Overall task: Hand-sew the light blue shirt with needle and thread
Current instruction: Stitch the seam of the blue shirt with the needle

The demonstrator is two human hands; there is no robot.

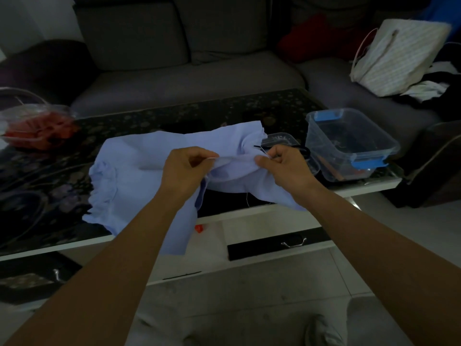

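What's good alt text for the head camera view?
Two bare hands hold a fold of a light blue shirt above a dark floral table: the left hand pinches the cloth, the right hand pinches a needle against it. A clear plastic box with blue clips stands to the right, a grey sofa behind.

The left forearm [124, 258] and the right forearm [361, 236] are bare along all that shows of them, from the wrists over the table [369, 187] back to the lower corners of the view. The left hand [187, 168] and the right hand [284, 168], above the table's near edge, are bare too. Below that edge, light grey trousers [324, 330] cover the legs, the cloth soft and creased; their cut cannot be made out.
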